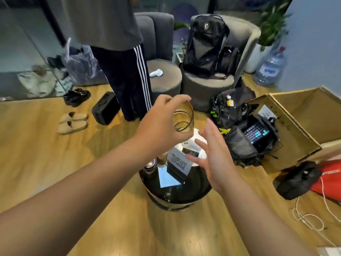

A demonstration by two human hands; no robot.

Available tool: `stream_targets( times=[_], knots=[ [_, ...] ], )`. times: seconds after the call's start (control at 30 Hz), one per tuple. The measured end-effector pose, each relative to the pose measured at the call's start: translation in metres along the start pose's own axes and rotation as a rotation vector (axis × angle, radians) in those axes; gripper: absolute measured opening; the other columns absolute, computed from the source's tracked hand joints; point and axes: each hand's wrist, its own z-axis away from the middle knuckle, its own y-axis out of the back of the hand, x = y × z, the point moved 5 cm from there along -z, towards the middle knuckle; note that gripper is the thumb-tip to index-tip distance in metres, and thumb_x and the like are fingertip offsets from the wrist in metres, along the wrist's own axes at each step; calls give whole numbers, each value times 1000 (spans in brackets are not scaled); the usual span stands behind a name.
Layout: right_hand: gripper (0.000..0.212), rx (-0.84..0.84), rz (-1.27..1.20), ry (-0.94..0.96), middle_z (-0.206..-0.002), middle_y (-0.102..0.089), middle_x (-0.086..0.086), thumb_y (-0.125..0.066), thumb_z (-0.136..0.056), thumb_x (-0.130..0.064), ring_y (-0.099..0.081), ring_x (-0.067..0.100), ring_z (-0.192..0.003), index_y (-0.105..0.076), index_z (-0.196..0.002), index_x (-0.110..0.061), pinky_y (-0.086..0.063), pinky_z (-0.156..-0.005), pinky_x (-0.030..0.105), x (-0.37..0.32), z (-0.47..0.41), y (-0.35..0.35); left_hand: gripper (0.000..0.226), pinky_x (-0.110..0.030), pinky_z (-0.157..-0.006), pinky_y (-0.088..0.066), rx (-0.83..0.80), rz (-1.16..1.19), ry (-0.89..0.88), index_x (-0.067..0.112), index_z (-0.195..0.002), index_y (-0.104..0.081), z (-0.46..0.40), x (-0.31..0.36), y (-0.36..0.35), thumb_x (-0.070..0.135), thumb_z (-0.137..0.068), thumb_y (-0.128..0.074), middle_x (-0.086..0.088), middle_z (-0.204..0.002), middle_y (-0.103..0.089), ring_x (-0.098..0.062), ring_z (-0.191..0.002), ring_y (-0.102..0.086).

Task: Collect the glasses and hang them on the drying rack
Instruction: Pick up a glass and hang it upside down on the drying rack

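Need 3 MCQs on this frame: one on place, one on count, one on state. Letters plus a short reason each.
1. Where is the black backpack with the white crest?
A. on the right grey armchair
B. on the wooden floor
C. inside the cardboard box

2. How many beige slippers lie on the floor?
A. one
B. two
C. four

3. What is the right hand doing?
A. gripping a glass
B. open, holding nothing
C. resting flat on the table

Answers:
1 A: the black backpack stands on the seat of the right grey armchair.
2 B: the beige slippers are a pair, side by side.
3 B: the right hand has spread fingers above the round dark table, while the left hand holds the clear gold-rimmed glass.
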Motion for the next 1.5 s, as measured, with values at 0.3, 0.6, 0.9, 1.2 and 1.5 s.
stream_targets(
  times=[0.3,0.6,0.9,1.2,1.5],
  knots=[
    [52,-364,-229,-61,-147,-54,-3,-50,-85,-83,-47,28,-139,-62,-126,-53,-63,-87,53,-182,99,-103,83,-14,-84,-44,123,-8,45,46,-138,-46,30,137,207,47,-67,-90,10,-126,-47,-4,-104,-54],
    [52,-723,-427,-134,-139,-67,11,-45,-103,-60,-63,31,-130,-73,-129,-24,-45,-113,55,-267,219,-222,85,-28,-92,-52,283,-117,161,48,-139,-44,121,190,375,53,-66,-87,8,-126,-49,-11,-110,-56],
    [58,-1035,-344,-228,-134,-71,11,-52,-94,-62,-66,24,-125,-76,-125,-19,-60,-88,39,-265,376,-397,96,-32,-99,-52,541,-295,371,41,-149,-39,301,181,535,56,-67,-86,5,-134,-49,-13,-118,-54],
    [65,-1410,-324,-499,-128,-73,13,-45,-101,-63,-71,26,-112,-71,-132,-13,-55,-96,38,-189,650,-532,111,-28,-106,-47,796,-406,645,46,-155,-28,601,218,647,67,-62,-85,15,-147,-43,-4,-131,-47],
    [73,-1502,-223,-900,-127,-72,17,-73,-78,-68,-69,29,-100,-68,-128,-16,-59,-50,28,-83,913,-566,109,-22,-92,-47,1200,-454,1100,58,-150,-28,974,320,624,77,-57,-81,22,-141,-51,5,-118,-56]
  ],
)
